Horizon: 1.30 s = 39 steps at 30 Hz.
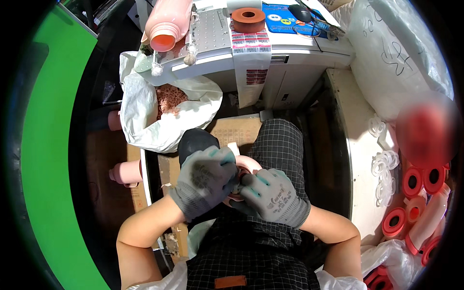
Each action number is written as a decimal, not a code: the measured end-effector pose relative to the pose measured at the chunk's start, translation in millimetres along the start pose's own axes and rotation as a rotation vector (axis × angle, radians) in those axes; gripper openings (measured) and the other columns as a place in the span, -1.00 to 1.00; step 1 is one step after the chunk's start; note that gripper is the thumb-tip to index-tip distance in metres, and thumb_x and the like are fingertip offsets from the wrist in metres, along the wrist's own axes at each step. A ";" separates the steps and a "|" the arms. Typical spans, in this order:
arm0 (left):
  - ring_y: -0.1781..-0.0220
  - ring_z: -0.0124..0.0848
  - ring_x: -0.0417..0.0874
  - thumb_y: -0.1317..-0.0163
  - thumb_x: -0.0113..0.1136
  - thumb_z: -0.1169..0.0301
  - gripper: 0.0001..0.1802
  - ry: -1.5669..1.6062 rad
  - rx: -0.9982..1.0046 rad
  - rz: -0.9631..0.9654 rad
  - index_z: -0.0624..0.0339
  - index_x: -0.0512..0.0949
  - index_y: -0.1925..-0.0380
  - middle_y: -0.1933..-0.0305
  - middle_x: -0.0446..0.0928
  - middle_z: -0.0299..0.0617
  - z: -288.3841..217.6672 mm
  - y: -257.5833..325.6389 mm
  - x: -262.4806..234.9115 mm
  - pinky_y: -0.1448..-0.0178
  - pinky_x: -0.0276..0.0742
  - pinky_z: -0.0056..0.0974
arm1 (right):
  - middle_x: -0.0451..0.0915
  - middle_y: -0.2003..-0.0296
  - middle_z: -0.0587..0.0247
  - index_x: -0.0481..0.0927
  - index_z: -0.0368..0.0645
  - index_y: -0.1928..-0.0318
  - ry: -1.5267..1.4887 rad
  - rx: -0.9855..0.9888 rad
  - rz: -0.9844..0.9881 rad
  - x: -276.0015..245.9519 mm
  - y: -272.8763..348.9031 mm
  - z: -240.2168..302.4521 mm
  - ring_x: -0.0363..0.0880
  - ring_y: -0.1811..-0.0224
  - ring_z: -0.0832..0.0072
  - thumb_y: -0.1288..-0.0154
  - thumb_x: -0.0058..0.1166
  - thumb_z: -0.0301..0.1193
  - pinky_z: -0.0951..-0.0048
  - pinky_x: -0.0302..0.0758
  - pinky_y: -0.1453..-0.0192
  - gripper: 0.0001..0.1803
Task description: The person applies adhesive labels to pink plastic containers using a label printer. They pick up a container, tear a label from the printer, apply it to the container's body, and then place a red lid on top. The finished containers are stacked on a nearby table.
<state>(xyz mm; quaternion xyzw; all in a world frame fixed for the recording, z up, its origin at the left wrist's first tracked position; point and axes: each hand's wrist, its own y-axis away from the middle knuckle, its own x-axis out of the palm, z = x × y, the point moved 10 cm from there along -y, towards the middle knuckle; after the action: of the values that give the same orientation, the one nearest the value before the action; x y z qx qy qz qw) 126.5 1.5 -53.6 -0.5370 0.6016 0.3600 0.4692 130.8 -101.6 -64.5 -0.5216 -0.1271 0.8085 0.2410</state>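
Both of my hands wear grey work gloves and meet over my lap. My left hand [207,180] and my right hand [270,195] are closed together around a pale pink round piece [250,165], a cap or lid by its shape; most of it is hidden under the gloves. Something small and dark shows at the piece's middle, under my right thumb. My knee in checked trousers [282,145] lies just behind the hands.
A white sack of small pink parts [169,104] stands open ahead to the left. Pink bottles [166,24] and an orange tape roll [248,19] sit on the white machine [270,53]. Red-capped pink bottles [425,212], clear rings [384,169] and a large white bag [396,53] are on the right.
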 end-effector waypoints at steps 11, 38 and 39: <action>-0.10 -0.26 0.77 -0.17 0.61 0.24 -0.31 0.654 -0.083 0.029 0.28 0.56 -0.25 -0.08 0.71 -0.02 55.7 -37.1 4.7 -0.22 0.66 -0.20 | 0.66 0.13 0.13 0.69 -0.15 0.02 -0.456 0.264 -0.318 -43.3 15.5 -66.3 0.67 0.11 0.21 -0.22 0.37 -0.36 0.24 0.61 -0.01 -0.68; -0.15 -0.15 0.56 -0.11 0.44 0.20 -0.76 -0.174 0.052 -0.740 0.00 0.65 0.27 0.10 0.62 -0.33 99.0 -151.0 -15.8 -0.51 0.26 0.23 | 0.74 0.17 0.27 0.63 -0.34 -0.07 -1.063 0.789 -0.561 39.9 -61.8 -288.9 0.69 0.17 0.61 -0.27 0.39 -0.53 0.48 0.66 0.04 -0.63; -0.14 -0.16 0.56 -0.11 0.45 0.21 -0.76 -0.182 0.058 -0.749 0.00 0.65 0.29 0.10 0.62 -0.33 98.4 -149.4 -13.9 -0.50 0.27 0.22 | 0.74 0.18 0.28 0.63 -0.33 -0.07 -1.059 0.788 -0.571 40.0 -61.4 -285.8 0.68 0.17 0.62 -0.26 0.39 -0.53 0.49 0.66 0.04 -0.62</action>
<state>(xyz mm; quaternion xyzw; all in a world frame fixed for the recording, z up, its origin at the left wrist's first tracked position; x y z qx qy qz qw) 290.7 73.5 -59.4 -0.6716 0.3298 0.1928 0.6348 391.5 -41.5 -188.8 0.1199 -0.0570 0.8442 0.5193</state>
